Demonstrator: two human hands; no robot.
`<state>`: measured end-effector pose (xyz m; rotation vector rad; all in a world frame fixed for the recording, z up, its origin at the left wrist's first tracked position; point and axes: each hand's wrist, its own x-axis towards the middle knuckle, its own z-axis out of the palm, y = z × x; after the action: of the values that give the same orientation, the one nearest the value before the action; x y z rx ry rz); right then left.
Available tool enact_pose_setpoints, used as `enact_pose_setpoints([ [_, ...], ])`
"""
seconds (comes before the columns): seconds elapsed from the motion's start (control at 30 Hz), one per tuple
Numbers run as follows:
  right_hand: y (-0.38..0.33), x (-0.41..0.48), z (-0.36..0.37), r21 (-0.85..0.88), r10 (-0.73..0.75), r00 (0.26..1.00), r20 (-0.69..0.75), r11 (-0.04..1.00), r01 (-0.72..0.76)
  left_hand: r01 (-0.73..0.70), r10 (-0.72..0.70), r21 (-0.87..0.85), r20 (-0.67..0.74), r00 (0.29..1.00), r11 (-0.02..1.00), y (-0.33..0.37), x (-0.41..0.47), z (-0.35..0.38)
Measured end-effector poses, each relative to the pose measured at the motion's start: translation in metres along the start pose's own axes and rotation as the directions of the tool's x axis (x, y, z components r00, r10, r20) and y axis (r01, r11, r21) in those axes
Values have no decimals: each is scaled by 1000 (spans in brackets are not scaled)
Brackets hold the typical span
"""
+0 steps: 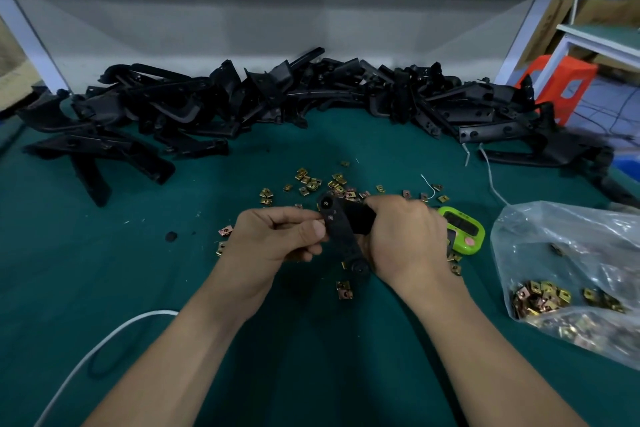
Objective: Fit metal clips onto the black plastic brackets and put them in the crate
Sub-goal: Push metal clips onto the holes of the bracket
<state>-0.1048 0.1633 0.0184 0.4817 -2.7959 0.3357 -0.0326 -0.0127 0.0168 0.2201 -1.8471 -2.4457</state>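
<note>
R grip [405, 236] is clenched round the bracket [342, 236], fingers curled over the side arm that sticks out toward 3 o'clock. L grip [277, 236] pinches the same bracket's L edge w/ thumb and forefinger, just below the upper boss. Can't tell if a clip sits under that thumb: hidden or too small. The bracket is held between both grips over the surface [173, 270]. Its long axis runs approx 11 to 5 o'clock, w/ a round boss at each end and the far end tilted L. Key relation, as I judge it: a clip has to go on from the 9 o'clock side, across the long axis, so L grip is the nearer one to do the pushing while R grip braces vs. that push. Loose clips [308, 182] lie scattered at 12 o'clock, just beyond the grips, w/ a few more under and around the hands. More are in the bag [571, 253] at approx 4 o'clock of R grip. The pile [263, 97] of other brackets runs along the far side at 12 o'clock. No crate in view, so can't say which way the finished part will go.
</note>
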Motion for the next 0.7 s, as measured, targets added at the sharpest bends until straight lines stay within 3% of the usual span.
enact_pose_setpoints([
  [0.4, 4, 1, 1, -20, 22, 1000, -12, 1000, -22, 17, -17, -22, -1, 1000, 1000, 0, 0, -2],
  [0.7, 4, 1, -3, -9, 81, 996, -28, 997, -81, -54, 53, -16, -74, 996, 998, -4, 3, -5],
])
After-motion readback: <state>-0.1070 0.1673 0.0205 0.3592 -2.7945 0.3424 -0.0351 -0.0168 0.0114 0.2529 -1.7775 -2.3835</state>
